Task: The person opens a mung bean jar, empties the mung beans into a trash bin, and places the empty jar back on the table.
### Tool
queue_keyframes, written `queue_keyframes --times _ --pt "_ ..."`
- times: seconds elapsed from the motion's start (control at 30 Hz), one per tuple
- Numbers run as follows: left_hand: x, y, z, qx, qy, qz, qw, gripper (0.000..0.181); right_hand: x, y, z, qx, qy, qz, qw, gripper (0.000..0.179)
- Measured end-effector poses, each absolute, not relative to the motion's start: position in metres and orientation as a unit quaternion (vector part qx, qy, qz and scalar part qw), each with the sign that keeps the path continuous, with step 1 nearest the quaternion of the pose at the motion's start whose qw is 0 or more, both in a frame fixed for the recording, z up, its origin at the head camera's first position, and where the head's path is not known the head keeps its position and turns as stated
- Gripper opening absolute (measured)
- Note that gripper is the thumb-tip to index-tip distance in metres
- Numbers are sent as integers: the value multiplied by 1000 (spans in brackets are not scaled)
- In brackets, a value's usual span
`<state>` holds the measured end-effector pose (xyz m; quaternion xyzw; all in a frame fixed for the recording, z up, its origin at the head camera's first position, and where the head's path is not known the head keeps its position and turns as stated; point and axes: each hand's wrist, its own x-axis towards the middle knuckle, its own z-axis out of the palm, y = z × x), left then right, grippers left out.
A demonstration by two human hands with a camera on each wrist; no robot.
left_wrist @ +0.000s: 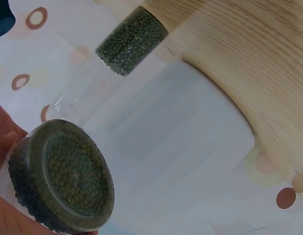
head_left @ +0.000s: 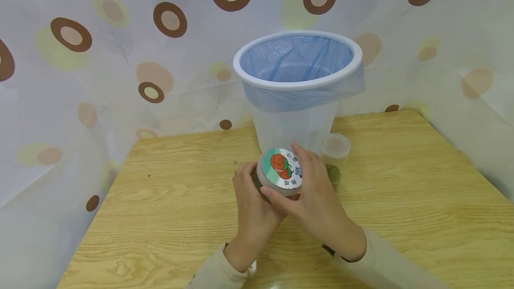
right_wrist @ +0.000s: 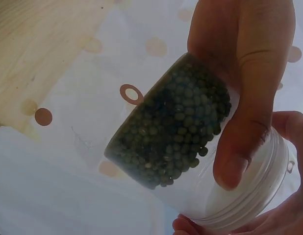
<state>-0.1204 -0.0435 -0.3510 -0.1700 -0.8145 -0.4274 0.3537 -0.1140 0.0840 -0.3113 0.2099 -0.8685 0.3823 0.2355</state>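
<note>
My left hand grips the clear body of a jar partly filled with green beans, its thumb lying along the side in the right wrist view. My right hand holds the jar's lid, thumb at the near edge and fingers on the far side. A tomato-like picture on white and green covers the lid's top. In the left wrist view the jar's bean-covered base faces the camera. Just beyond my right hand stands a second clear jar with green beans in its lower part.
A white bin with a blue liner stands behind the hands on the wooden table. Patterned sheeting rises at the back and sides. A dark blue object shows at a corner of the left wrist view.
</note>
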Motion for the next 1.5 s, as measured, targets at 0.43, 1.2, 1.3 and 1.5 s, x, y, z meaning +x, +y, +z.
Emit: queue_keyframes --times 0.43,1.2,1.3,1.5 --pt "-118 -54 -351 -193 -823 -464 265 93 -115 95 -305 229 -869 410 157 86" --pt "-116 -77 -337 -268 -750 -605 4 80 -120 126 -296 366 -819 436 70 85" --pt "-116 -79 -336 -287 -735 -613 -20 82 -121 130 -294 395 -803 443 58 86" --pt "-120 -85 -337 -360 -672 -642 -79 85 -124 135 -291 454 -747 486 -1 83"
